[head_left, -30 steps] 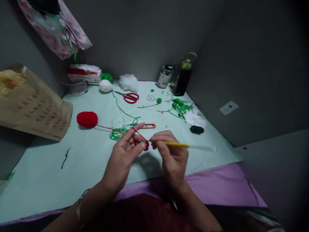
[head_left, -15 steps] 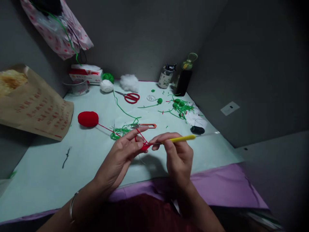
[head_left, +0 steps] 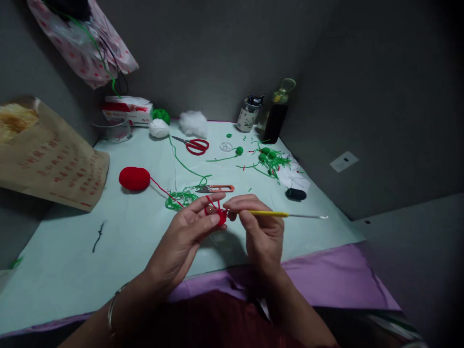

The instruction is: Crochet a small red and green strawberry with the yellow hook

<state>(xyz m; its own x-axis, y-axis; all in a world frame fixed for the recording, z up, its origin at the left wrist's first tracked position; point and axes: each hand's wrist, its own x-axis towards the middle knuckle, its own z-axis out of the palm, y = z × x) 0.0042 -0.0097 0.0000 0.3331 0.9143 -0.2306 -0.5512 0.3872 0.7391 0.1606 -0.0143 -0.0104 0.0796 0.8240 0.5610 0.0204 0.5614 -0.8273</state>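
Note:
Between thumb and fingers, my left hand point(head_left: 184, 232) pinches a small red crochet piece point(head_left: 221, 218), with red yarn looped over its raised forefinger. That strand leads back to a red yarn ball point(head_left: 134, 179) lying on the left of the table. My right hand point(head_left: 263, 232) grips a crochet hook point(head_left: 270, 213) by its yellow handle. One metal end points right; the other end meets the red piece, where fingers partly hide it. Just beyond my hands lie orange thread snips point(head_left: 220, 188) and a tangle of green yarn scraps point(head_left: 181, 198).
Red-handled scissors point(head_left: 196, 146), white stuffing point(head_left: 193, 123) and a white yarn ball point(head_left: 159, 128) lie toward the back. Green crocheted pieces and scraps point(head_left: 271, 162) sit at right, near a dark bottle point(head_left: 276, 121). A brown paper bag point(head_left: 61, 159) stands at left; walls enclose the table.
The hook has shifted in my right hand, its handle now lower and its free metal end clearly visible at right. The red piece has turned slightly in my left fingers. The red ball moved slightly right.

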